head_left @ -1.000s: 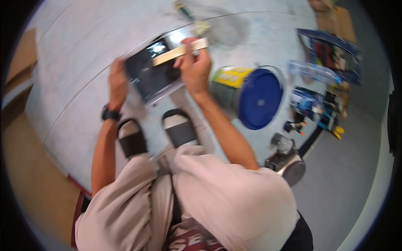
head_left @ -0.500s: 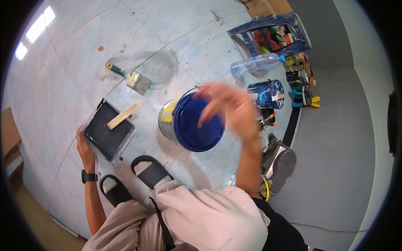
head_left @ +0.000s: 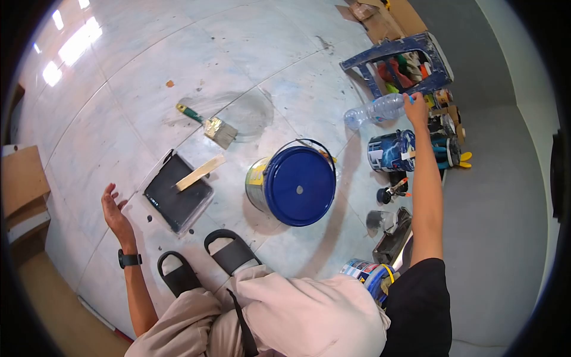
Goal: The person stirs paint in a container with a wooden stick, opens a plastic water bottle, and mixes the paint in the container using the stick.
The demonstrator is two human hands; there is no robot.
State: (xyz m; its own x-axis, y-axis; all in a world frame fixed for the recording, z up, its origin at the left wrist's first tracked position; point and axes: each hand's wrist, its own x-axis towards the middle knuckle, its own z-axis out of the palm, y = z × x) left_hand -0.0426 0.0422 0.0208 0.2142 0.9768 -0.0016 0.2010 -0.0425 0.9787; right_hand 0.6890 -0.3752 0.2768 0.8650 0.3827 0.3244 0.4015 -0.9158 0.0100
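My right hand point(head_left: 418, 110) is stretched far out to the right, its fingers closed around the capped neck of a clear plastic bottle point(head_left: 380, 110). At the left, my left hand point(head_left: 115, 208) hangs with fingers apart, beside a tray point(head_left: 206, 208) of dark paint and not touching it. A flat wooden stick point(head_left: 201, 172) lies across the tray with one end over the paint. Between my hands stands a paint bucket point(head_left: 300, 187) with its blue lid on and its wire handle resting at the rim. A wide paintbrush point(head_left: 220, 132) with a green handle lies on the floor.
Smaller paint cans point(head_left: 383, 152) line the right side near the grey wall. Behind them sits a worn blue stool point(head_left: 437, 74) with cloths inside its frame. Another can point(head_left: 360, 269) is by my right knee. Cardboard pieces point(head_left: 27, 172) stand at the left.
My right hand has moved from above the blue lid out to the bottle and taken hold of its neck. My left hand has come away from the tray's edge. The view has shifted.
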